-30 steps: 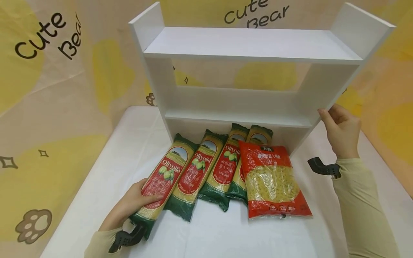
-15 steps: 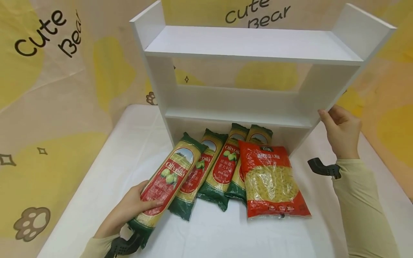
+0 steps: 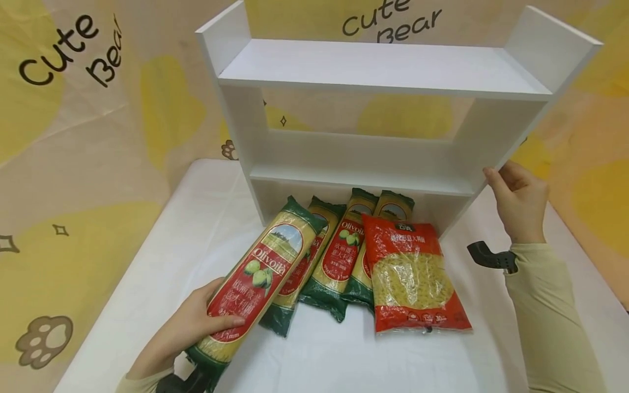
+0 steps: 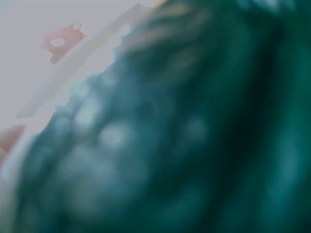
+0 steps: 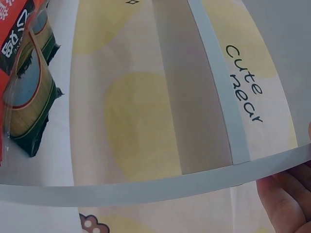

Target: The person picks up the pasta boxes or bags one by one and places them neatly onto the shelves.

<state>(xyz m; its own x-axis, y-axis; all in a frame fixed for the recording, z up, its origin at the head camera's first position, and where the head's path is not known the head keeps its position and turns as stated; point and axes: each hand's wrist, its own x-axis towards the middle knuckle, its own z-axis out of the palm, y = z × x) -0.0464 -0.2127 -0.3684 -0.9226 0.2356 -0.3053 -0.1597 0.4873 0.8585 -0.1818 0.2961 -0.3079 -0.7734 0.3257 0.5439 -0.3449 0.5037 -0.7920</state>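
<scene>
My left hand (image 3: 196, 325) grips the lower part of a spaghetti packet (image 3: 265, 267), green at the ends with a red label. The packet is tilted, its top leaning right over a second spaghetti packet (image 3: 279, 316). In the left wrist view the dark green wrapping (image 4: 160, 126) fills most of the picture, blurred. My right hand (image 3: 523, 199) pinches the front edge of the right side panel of a white shelf (image 3: 383, 65); the right wrist view shows its fingers (image 5: 284, 199) at the panel edge.
Two more spaghetti packets (image 3: 339, 262) lean inside the shelf's bottom level. A red bag of pasta (image 3: 415, 278) lies in front of them at the right. White cloth covers the table (image 3: 314, 360); a printed yellow fabric (image 3: 108, 142) hangs behind.
The left hand has drawn the spaghetti packet slightly toward me, and the packet's top has swung right across its neighbour. The right hand keeps its hold on the shelf.
</scene>
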